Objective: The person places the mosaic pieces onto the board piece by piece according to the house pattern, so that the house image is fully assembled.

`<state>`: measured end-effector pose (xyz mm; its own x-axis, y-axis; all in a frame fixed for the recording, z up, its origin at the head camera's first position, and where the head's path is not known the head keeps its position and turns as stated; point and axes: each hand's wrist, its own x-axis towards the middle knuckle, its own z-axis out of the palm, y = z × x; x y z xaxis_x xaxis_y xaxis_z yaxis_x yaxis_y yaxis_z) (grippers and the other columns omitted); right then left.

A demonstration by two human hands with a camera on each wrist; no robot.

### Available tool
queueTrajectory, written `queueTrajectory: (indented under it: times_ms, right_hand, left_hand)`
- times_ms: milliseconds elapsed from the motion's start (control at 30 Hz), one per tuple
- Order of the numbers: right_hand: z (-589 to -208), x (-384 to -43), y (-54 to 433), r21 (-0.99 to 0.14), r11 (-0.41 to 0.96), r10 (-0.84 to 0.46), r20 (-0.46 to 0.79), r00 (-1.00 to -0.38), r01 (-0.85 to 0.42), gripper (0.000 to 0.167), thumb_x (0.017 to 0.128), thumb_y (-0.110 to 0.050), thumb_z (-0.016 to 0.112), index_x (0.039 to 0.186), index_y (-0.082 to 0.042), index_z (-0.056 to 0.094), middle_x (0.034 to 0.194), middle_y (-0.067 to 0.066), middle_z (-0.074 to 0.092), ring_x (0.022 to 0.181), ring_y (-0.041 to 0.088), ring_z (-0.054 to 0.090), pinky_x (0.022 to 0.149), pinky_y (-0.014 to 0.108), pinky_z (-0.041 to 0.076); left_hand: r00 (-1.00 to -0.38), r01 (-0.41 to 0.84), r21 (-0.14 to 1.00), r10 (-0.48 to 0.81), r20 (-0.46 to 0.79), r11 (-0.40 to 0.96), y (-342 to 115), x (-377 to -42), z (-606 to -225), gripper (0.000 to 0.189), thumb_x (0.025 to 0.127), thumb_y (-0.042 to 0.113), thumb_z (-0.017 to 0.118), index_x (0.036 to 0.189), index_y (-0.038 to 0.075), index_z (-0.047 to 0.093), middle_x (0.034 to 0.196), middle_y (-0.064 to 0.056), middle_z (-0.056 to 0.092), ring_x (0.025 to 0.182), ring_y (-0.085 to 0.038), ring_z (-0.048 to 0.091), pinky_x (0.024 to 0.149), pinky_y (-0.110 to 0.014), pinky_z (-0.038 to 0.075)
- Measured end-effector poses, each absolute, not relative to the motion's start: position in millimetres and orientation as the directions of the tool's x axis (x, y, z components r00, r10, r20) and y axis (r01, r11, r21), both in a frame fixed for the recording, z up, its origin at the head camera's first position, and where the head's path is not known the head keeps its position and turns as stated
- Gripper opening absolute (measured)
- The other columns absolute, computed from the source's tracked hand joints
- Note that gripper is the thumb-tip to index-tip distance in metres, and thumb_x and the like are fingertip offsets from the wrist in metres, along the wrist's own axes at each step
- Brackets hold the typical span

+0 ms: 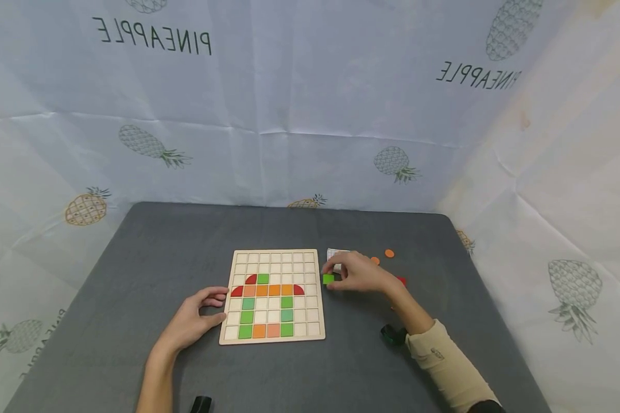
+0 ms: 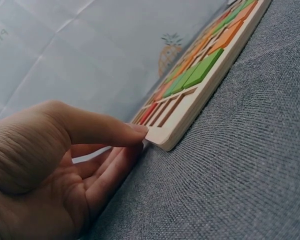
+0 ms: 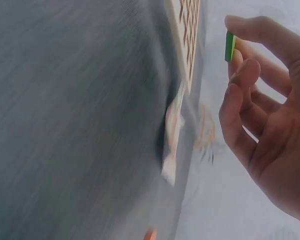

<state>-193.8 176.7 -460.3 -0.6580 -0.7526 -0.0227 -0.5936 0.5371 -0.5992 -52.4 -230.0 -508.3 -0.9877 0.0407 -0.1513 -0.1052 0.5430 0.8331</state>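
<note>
A square wooden grid board (image 1: 310, 316) lies on the table with red, orange and green tiles set in some of its cells. My left hand (image 1: 193, 316) is at the board's left side. Its thumb touches the rim (image 2: 160, 134) near a corner, and its other fingers lie loosely bent against the edge. My right hand (image 1: 363, 272) pinches a small green square tile (image 1: 328, 279) between thumb and fingertips, above the table just right of the board. The tile's thin edge (image 3: 230, 47) shows in the right wrist view, apart from the board.
Behind the right hand lies a printed paper (image 1: 333, 252), partly hidden. Orange round pieces (image 1: 389, 253) and a red piece (image 1: 402, 280) lie farther right. A dark object (image 1: 392, 335) is by the right forearm, and a black one (image 1: 201, 404) stands at the front edge.
</note>
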Motion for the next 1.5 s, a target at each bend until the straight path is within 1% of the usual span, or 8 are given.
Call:
queueTrajectory:
  times_ms: [233,433,667,767,900,1133,1300,1500]
  right_hand:
    - [-468,-209,130,-0.601,0.489,-0.793,-0.005,-0.610,-0.632,0.028,0.095,-0.022,0.085,0.121,-0.012,0.080,0.114,0.002,0.077,0.063,0.002,0.057,0.065,0.020,0.051]
    - [-475,-215,98,-0.611,0.466,-0.817,-0.019,-0.577,-0.640,0.029,0.096,-0.025,0.084,0.122,-0.013,0.079,0.115,0.004,0.077,0.065,0.002,0.058,0.070,0.021,0.052]
    - [-481,-216,68,-0.577,0.470,-0.833,-0.040,-0.552,-0.668,0.028,0.096,-0.027,0.084,0.121,-0.015,0.080,0.116,0.000,0.079,0.101,0.011,0.070,0.089,0.024,0.055]
    - [-484,-216,60,-0.561,0.492,-0.828,-0.067,-0.556,-0.665,0.027,0.097,-0.028,0.083,0.121,-0.016,0.080,0.116,-0.001,0.080,0.108,0.012,0.071,0.094,0.026,0.056]
    - [-485,-213,55,-0.562,0.525,-0.809,-0.097,-0.580,-0.639,0.024,0.098,-0.028,0.082,0.120,-0.018,0.079,0.115,-0.002,0.078,0.107,0.011,0.070,0.091,0.025,0.055]
    - [-482,-211,57,-0.579,0.522,-0.805,-0.091,-0.587,-0.626,0.020,0.096,-0.033,0.085,0.111,-0.020,0.079,0.111,-0.004,0.079,0.094,0.009,0.066,0.084,0.025,0.053]
    - [-479,-213,66,-0.587,0.518,-0.801,-0.078,-0.593,-0.622,0.017,0.097,-0.028,0.083,0.111,-0.019,0.080,0.110,-0.003,0.079,0.082,0.006,0.062,0.080,0.026,0.052]
    - [-480,-213,72,-0.594,0.486,-0.832,-0.089,-0.548,-0.641,0.016,0.102,-0.024,0.076,0.115,-0.015,0.081,0.117,0.002,0.078,0.090,0.007,0.066,0.088,0.027,0.055]
  left_hand:
    - [-0.986,-0.117,0.827,0.034,-0.162,0.550,-228,-53,-508,0.058,0.092,0.004,0.081,0.147,0.003,0.062,0.136,-0.014,0.070,0.120,-0.025,0.065,0.098,-0.028,0.054]
    - [-0.984,-0.134,0.821,0.025,-0.177,0.556,-226,-53,-507,0.059,0.092,0.005,0.081,0.147,0.004,0.062,0.137,-0.014,0.069,0.121,-0.024,0.065,0.099,-0.030,0.054]
    - [-0.986,-0.119,0.827,0.033,-0.164,0.550,-227,-52,-508,0.058,0.092,0.004,0.080,0.147,0.003,0.062,0.137,-0.014,0.069,0.121,-0.025,0.065,0.098,-0.027,0.054]
    - [-0.987,-0.109,0.832,0.039,-0.155,0.544,-228,-53,-508,0.057,0.092,0.003,0.080,0.146,0.003,0.062,0.136,-0.015,0.070,0.120,-0.025,0.065,0.097,-0.026,0.054]
    - [-0.987,-0.111,0.833,0.040,-0.157,0.542,-227,-54,-509,0.057,0.092,0.004,0.080,0.146,0.003,0.062,0.136,-0.014,0.070,0.120,-0.025,0.065,0.098,-0.027,0.054]
    - [-0.986,-0.116,0.831,0.037,-0.162,0.545,-227,-53,-509,0.057,0.092,0.003,0.080,0.146,0.002,0.062,0.136,-0.015,0.070,0.120,-0.025,0.065,0.097,-0.027,0.053]
    - [-0.987,-0.105,0.835,0.045,-0.153,0.540,-228,-53,-508,0.057,0.093,0.004,0.080,0.146,0.002,0.062,0.136,-0.015,0.070,0.119,-0.024,0.065,0.096,-0.026,0.054]
    - [-0.990,-0.084,0.835,0.051,-0.133,0.544,-229,-52,-507,0.056,0.092,0.004,0.081,0.145,0.001,0.063,0.135,-0.016,0.070,0.115,-0.022,0.066,0.095,-0.025,0.053]
